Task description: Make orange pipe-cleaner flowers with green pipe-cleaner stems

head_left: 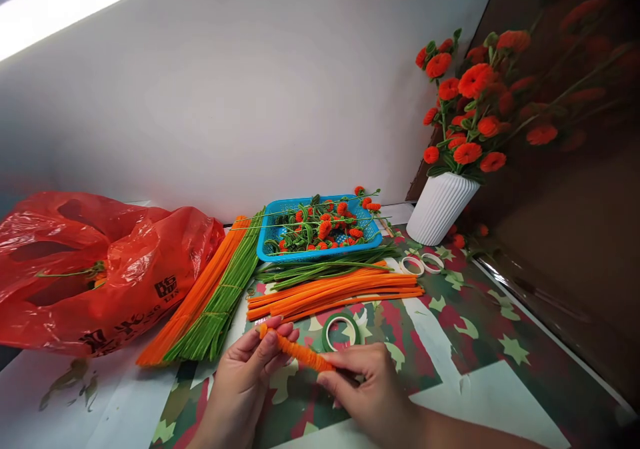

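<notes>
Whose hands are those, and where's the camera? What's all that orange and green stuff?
There's no machine here. These are one person's bare hands, and the only picture comes from a camera worn on their head, looking forward and down. The left hand and right hand hold a fuzzy orange piece between their fingers. Beyond them on the table are a roll of green tape, orange stems, green stems and a blue basket of little orange flowers. A red bag sits on the left, and a white vase with bigger flowers stands on the right.
</notes>
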The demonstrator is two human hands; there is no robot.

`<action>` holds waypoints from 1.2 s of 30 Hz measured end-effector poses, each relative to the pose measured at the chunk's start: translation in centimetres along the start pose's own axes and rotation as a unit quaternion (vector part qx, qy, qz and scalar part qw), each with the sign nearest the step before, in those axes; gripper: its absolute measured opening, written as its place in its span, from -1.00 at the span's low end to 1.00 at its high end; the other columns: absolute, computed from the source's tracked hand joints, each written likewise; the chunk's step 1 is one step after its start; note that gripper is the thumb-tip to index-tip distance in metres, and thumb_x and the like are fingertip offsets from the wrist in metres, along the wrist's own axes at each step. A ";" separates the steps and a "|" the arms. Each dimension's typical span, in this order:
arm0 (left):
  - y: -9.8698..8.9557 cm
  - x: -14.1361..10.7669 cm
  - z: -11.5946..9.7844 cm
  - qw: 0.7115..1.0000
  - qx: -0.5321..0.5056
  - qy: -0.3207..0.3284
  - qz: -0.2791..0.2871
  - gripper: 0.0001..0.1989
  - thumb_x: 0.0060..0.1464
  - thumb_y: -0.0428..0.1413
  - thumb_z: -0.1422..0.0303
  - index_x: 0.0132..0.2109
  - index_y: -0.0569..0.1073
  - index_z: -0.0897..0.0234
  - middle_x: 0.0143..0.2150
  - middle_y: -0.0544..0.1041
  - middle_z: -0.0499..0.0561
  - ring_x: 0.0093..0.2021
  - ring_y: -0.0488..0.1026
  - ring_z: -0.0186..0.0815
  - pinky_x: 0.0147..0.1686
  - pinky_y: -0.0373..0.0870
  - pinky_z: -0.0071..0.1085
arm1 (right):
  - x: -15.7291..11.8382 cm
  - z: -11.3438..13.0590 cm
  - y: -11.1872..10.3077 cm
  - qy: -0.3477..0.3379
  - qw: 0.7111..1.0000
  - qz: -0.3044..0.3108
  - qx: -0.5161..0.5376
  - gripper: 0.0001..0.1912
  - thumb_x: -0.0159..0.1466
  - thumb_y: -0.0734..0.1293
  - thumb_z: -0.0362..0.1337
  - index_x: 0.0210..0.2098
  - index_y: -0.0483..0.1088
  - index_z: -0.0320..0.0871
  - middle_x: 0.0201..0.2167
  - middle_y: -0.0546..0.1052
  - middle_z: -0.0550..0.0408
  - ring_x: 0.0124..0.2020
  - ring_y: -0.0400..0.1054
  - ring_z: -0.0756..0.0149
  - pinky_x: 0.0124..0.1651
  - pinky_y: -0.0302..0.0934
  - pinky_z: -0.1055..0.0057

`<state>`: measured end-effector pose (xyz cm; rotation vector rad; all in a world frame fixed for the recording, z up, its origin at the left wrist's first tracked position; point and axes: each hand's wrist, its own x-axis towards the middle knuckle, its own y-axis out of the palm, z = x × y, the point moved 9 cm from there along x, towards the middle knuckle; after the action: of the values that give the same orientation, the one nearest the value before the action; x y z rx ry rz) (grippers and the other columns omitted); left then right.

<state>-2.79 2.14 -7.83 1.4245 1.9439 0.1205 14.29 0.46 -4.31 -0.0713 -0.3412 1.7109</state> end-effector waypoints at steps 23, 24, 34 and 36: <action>0.3 0.7 -0.1 0.999 0.022 0.013 0.028 -0.55 -0.39 0.41 0.44 -0.25 0.48 0.32 -0.47 0.57 -0.01 -0.48 0.54 -0.29 -0.54 0.52 -0.50 | -0.7 4.0 -0.8 -0.218 0.963 -0.034 -0.153 -0.81 0.24 0.28 -0.31 -0.35 0.53 -0.23 -0.65 0.46 0.09 -0.63 0.23 0.45 -0.51 0.10 0.52; 0.3 0.7 -0.1 0.999 0.020 0.011 0.028 -0.56 -0.42 0.42 0.42 -0.29 0.48 0.33 -0.48 0.57 -0.02 -0.49 0.54 -0.29 -0.56 0.52 -0.50 | -0.6 3.9 -0.8 -0.207 0.967 -0.031 -0.144 -0.81 0.24 0.28 -0.30 -0.36 0.54 -0.22 -0.64 0.47 0.09 -0.63 0.24 0.45 -0.51 0.10 0.53; 0.6 0.6 -0.5 0.999 0.031 0.000 0.026 -0.50 -0.62 0.47 0.29 -0.44 0.46 0.35 -0.55 0.55 -0.03 -0.55 0.51 -0.31 -0.59 0.46 -0.53 | 0.4 -0.1 -0.5 0.045 0.998 0.012 0.030 -0.79 0.06 0.42 -0.18 -0.40 0.55 -0.21 -0.62 0.50 0.09 -0.62 0.24 0.46 -0.49 0.15 0.49; 0.7 0.4 -0.7 0.999 0.037 0.008 0.027 -0.50 -0.62 0.47 0.27 -0.45 0.46 0.35 -0.56 0.55 -0.02 -0.55 0.51 -0.31 -0.59 0.44 -0.54 | -0.2 -2.6 1.4 0.193 0.963 0.098 0.161 -0.65 -0.02 0.47 -0.09 -0.35 0.51 -0.24 -0.66 0.45 0.15 -0.67 0.23 0.47 -0.55 0.14 0.51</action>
<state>-2.65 2.97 -7.15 1.5301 1.9405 0.0845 13.60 0.57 -7.17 -0.2024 0.2432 1.8790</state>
